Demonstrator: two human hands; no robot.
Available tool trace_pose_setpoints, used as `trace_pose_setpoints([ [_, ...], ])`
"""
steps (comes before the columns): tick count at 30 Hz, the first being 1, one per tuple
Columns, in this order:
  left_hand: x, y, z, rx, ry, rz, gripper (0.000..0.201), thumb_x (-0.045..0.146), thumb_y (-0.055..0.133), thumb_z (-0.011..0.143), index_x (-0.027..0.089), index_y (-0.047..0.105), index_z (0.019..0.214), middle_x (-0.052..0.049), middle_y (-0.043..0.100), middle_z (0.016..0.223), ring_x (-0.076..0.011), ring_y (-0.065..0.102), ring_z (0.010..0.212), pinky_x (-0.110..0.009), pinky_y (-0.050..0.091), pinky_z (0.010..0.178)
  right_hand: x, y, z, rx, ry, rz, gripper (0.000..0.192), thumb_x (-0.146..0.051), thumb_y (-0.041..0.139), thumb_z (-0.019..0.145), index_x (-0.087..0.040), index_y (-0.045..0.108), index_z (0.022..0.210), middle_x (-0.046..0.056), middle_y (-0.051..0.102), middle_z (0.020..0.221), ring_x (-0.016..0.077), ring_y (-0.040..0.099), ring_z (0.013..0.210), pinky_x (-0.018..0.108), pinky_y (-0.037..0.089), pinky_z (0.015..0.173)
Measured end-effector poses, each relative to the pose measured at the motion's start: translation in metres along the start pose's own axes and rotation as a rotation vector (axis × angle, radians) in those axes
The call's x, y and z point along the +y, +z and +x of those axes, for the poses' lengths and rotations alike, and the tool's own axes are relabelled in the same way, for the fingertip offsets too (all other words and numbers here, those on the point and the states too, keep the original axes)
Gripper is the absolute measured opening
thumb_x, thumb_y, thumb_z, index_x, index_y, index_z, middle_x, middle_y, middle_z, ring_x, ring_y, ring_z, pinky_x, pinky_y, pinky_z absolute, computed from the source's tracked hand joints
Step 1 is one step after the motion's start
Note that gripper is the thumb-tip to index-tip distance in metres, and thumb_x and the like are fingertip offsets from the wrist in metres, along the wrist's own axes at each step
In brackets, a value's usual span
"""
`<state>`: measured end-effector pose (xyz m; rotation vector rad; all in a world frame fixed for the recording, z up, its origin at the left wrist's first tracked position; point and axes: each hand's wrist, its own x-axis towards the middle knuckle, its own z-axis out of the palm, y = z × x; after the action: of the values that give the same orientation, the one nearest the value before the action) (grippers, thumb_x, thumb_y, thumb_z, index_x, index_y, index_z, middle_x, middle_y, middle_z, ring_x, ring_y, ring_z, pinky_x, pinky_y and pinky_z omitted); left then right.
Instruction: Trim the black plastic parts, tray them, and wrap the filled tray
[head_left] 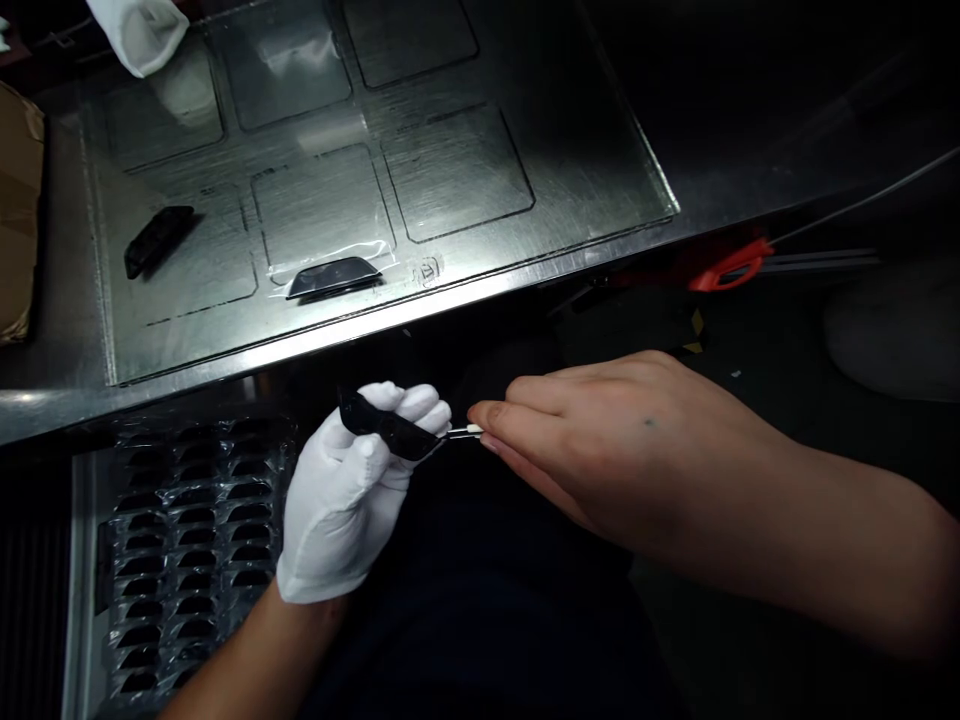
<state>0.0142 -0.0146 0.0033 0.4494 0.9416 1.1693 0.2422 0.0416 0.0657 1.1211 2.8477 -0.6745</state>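
My left hand, in a white glove, grips a glossy black trapezoid-shaped plastic piece between thumb and fingers, below the table's front edge. From the right, my bare right hand pinches a slim tool with a white part and a thin metal tip. That tip meets the right end of the black piece; whether it touches the surface I cannot tell. On the table lie a similar black piece near the edge and another black piece farther left.
A clear sheet with dark rectangular outlines covers the metal table. Lower left, a tray holds rows of black pieces in clear film. A cardboard box stands left, a white cloth item above it. Red-handled scissors are at right.
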Motion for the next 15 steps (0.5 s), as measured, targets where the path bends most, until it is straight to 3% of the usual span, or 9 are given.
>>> trace_pose_setpoints([
  [10,-0.002,0.004,-0.006,0.035,0.171,0.151,0.024,0.025,0.083,0.089,0.026,0.077,0.112,-0.004,0.080,0.117,-0.0242,0.075,0.112,-0.043,0.060,0.108,-0.005,0.005,-0.006,0.045,0.034,0.120,0.016,-0.018,0.057,0.102,-0.021,0.073,0.101,0.002,0.071,0.078,0.0163,0.061,0.061,0.029,0.037,0.058],
  [15,0.004,0.003,0.001,-0.015,0.047,-0.101,0.024,0.037,0.084,0.088,0.032,0.075,0.109,0.002,0.075,0.105,-0.0160,0.074,0.103,-0.032,0.062,0.100,0.009,0.002,-0.006,0.338,0.035,0.219,0.022,-0.028,0.056,0.108,-0.019,0.074,0.116,0.005,0.079,0.102,0.0184,0.073,0.084,0.029,0.051,0.073],
])
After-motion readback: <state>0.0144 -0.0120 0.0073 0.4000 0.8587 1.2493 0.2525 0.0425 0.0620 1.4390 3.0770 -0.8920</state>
